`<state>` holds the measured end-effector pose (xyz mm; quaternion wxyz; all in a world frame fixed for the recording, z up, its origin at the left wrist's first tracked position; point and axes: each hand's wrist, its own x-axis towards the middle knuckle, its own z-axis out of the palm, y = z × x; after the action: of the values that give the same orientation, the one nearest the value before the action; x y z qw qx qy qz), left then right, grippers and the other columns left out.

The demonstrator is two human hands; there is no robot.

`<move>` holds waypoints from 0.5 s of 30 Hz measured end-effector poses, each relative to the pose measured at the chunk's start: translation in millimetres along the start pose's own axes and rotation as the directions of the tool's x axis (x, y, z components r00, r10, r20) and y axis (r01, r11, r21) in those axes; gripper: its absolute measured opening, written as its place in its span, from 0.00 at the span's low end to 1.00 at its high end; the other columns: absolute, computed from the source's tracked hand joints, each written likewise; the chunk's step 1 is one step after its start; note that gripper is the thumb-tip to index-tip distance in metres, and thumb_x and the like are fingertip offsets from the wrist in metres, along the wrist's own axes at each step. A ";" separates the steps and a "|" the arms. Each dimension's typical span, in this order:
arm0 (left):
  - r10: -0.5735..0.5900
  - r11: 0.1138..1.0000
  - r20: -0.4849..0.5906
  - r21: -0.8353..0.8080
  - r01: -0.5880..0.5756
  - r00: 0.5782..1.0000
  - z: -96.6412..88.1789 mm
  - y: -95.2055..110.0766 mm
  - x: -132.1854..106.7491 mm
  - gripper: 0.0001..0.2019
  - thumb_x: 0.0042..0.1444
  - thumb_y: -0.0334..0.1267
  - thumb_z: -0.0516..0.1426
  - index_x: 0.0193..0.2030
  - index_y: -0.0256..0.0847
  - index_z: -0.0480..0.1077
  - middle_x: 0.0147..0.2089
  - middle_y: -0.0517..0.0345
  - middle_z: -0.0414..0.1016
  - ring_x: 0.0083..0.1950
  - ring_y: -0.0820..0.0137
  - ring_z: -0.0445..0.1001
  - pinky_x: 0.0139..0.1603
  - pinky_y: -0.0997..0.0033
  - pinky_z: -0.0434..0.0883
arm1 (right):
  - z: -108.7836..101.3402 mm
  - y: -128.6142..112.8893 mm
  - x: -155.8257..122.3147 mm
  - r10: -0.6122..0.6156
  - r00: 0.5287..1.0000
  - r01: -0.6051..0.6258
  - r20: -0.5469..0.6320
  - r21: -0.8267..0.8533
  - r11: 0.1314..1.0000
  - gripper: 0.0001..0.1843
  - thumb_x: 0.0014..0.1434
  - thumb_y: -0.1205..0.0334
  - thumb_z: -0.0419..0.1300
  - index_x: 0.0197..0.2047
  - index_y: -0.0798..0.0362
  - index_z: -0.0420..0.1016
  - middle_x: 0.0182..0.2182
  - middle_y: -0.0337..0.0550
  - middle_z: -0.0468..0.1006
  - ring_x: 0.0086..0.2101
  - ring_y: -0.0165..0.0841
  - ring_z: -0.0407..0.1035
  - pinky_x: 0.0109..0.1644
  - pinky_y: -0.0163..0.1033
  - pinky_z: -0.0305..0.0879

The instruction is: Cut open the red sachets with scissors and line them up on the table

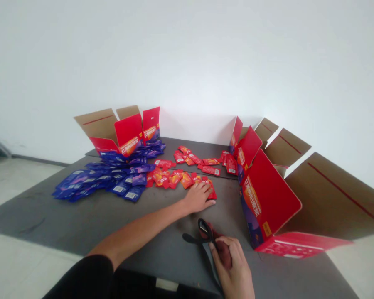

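My left hand [198, 197] reaches forward and rests on red sachets [180, 178] lying in a loose row on the dark grey mat [81, 216]; its fingers are curled over the nearest one. Close to me, my right hand [233, 268] is closed round a dark red object with a black loop-shaped part [205, 228] sticking out toward the mat; what it is I cannot make out. A heap of blue sachets [109, 176] spreads out to the left of the red ones.
An open red carton [124, 133] stands at the back left behind the blue heap. A larger open red carton [268, 199] with brown flaps lies on its side at the right. More red sachets [205, 160] are scattered near the white wall.
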<state>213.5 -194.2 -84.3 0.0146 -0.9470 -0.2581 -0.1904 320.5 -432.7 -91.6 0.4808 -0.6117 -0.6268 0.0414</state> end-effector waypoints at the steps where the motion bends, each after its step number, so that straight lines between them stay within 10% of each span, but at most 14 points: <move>1: 0.013 1.000 0.004 0.005 -0.013 1.000 -1.0 3.2 -5.0 0.28 0.71 0.55 0.56 0.65 0.33 0.71 0.67 0.41 0.71 0.66 0.49 0.65 0.65 0.47 0.64 | -0.5 0.2 -1.1 -0.001 1.000 0.001 -0.008 0.012 1.000 0.09 0.67 0.54 0.64 0.48 0.46 0.75 0.42 0.44 0.79 0.41 0.37 0.77 0.45 0.39 0.75; 8: 0.150 0.989 0.037 -0.020 -0.149 0.988 -37.4 44.4 -76.2 0.20 0.72 0.50 0.57 0.62 0.40 0.73 0.66 0.51 0.74 0.58 0.60 0.73 0.51 0.59 0.69 | -11.2 9.8 -16.3 0.101 0.980 -0.052 -0.171 0.270 0.961 0.11 0.61 0.54 0.69 0.40 0.50 0.75 0.41 0.47 0.78 0.38 0.38 0.77 0.40 0.38 0.76; 15: 0.135 0.988 -0.007 -0.072 -0.135 0.991 -76.9 84.8 -178.3 0.20 0.76 0.46 0.52 0.66 0.39 0.68 0.69 0.50 0.71 0.63 0.61 0.71 0.58 0.60 0.67 | -15.9 5.5 -13.5 0.201 0.974 -0.156 -0.102 0.341 0.927 0.14 0.56 0.51 0.72 0.37 0.50 0.76 0.38 0.44 0.77 0.35 0.37 0.77 0.36 0.37 0.76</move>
<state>86.7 -363.6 -72.7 -0.0065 -0.9621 -0.1863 -0.1991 332.1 -450.8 -94.1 0.6120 -0.5785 -0.5186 0.1482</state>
